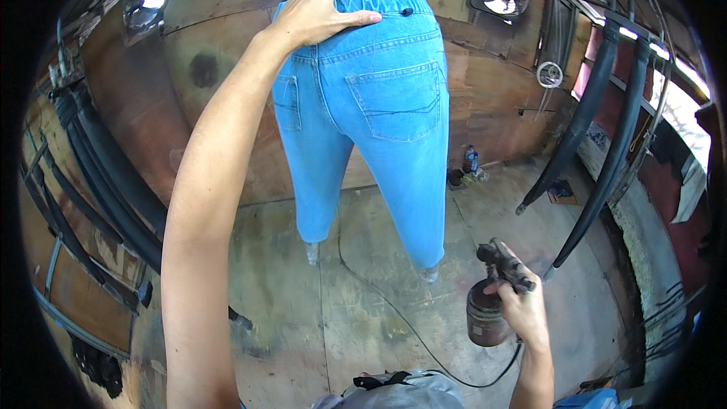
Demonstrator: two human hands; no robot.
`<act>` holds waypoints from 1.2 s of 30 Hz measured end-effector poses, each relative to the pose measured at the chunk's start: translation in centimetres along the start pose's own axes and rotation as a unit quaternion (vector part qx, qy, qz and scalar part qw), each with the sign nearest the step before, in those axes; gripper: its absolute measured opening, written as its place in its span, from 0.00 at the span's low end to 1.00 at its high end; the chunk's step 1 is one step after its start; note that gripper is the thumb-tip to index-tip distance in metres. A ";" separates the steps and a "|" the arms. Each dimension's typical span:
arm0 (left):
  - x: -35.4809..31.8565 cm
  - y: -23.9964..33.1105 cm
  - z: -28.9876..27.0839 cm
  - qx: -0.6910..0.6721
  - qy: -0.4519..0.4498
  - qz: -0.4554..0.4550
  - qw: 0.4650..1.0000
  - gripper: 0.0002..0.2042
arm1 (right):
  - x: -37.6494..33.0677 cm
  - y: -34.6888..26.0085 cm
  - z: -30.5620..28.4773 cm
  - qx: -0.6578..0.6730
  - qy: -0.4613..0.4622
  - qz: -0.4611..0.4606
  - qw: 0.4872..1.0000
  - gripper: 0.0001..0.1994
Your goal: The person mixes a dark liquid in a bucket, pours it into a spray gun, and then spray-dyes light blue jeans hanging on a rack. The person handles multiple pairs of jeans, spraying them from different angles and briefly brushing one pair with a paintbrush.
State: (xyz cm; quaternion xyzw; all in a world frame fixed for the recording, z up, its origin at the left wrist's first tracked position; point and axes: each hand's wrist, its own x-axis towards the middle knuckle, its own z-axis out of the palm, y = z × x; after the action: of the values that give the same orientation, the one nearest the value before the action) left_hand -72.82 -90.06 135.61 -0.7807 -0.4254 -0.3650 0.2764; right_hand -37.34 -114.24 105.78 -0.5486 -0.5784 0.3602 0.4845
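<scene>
Blue jeans (379,106) hang upright on a form at top centre, legs running down, long axis vertical, above the plywood floor (363,318). Left hand (318,15) lies flat on the waistband, fingers spread, pressing rather than clenched. Right hand (522,310) is well apart, lower right, fingers wrapped around a spray gun (496,288) with cup below, nozzle aimed up-left toward the legs. Hose (409,326) trails across the floor.

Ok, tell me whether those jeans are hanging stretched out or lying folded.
Stretched out: the blue jeans hang upright on a form, legs filled. The left hand rests on the waistband.
</scene>
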 end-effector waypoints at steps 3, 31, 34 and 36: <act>0.8 0.0 1.2 -0.034 -0.034 -0.011 0.999 0.40 | 1.6 0.3 2.1 0.004 0.008 -0.033 0.999 0.34; 1.5 2.6 3.9 0.155 0.033 -0.102 0.982 0.31 | 9.8 -6.2 2.7 0.177 0.058 -0.226 0.956 0.25; 1.4 3.6 3.8 0.168 -0.012 -0.137 0.976 0.30 | 9.8 -5.9 3.3 0.149 0.054 -0.244 0.957 0.27; 1.3 4.2 3.9 0.170 -0.003 -0.143 0.975 0.29 | 10.3 -4.6 3.5 0.101 0.016 -0.230 0.968 0.30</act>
State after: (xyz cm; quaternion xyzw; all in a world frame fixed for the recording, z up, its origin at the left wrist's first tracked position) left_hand -67.38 -88.58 133.90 -0.6542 -0.5892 -0.3211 0.3488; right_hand -41.25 -104.37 110.91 -0.3547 -0.6421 0.2864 0.6163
